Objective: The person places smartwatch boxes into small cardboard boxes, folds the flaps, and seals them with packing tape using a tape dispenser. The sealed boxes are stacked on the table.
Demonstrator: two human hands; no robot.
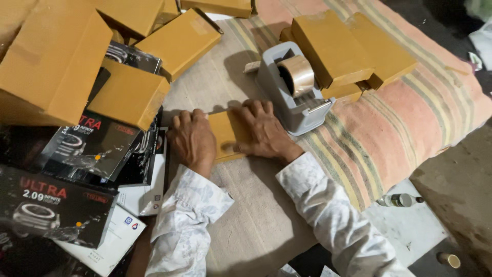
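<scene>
Both hands lie flat on a small tan box (225, 134) in the middle of the scene. The left hand (193, 141) presses its left edge with the fingers stretched and close together, and the right hand (265, 134) covers the right part, palm down, fingers spread a little toward the dispenser. Neither hand is closed around anything — they only press from above.

The box rests on a beige cloth (256, 220), just in front of the grey tape dispenser (292, 97), which carries a roll of brown tape (297, 74). Under this cloth a striped blanket (410, 118) shows to the right.

On the left is a large heap of tan cardboard boxes (56, 61), and under them black product boxes (56, 205) with a picture of a watch. Behind the dispenser a smaller stack of tan boxes (353, 51) lies on the blanket. A small bottle (400, 200) lies on the floor at the right.

To do this pressing well, I would judge that the palms should stay flat and even, so that the box does not slide on the soft cloth — the surface below looks yielding, and uneven pressure could tilt it.
</scene>
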